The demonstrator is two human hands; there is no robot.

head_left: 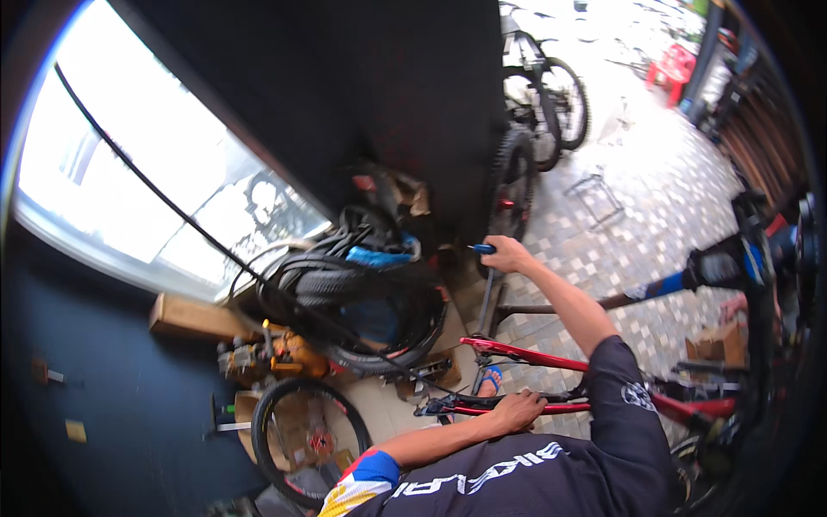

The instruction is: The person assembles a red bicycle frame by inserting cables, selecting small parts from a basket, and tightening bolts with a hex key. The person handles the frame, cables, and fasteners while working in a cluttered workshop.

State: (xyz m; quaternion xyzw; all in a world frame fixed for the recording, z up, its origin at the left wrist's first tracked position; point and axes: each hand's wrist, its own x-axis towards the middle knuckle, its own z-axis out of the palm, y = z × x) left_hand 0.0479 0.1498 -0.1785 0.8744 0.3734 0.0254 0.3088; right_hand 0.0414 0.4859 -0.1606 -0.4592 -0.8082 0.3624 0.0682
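Observation:
A red and black bicycle frame [536, 354] lies across in front of me, its two rear arms reaching to the left. My left hand [517, 411] is closed round the nearer arm, its fingers bent over the tube. Beyond the farther arm, my right hand [508, 256] grips a blue-handled tool [485, 249]. A thin grey shaft runs down from that hand toward the ends of the frame; its lower end is hard to make out. Below, between the arms, a foot in a blue flip-flop [492, 380] shows on the floor.
Tyres and cables [345, 284] are heaped left of the frame, beside a yellow machine [293, 351]. A loose wheel [265, 431] leans below them. Bicycles [564, 103] stand at the back by a dark wall, and a repair stand [663, 287] is at the right. A red chair [674, 67] is farther off.

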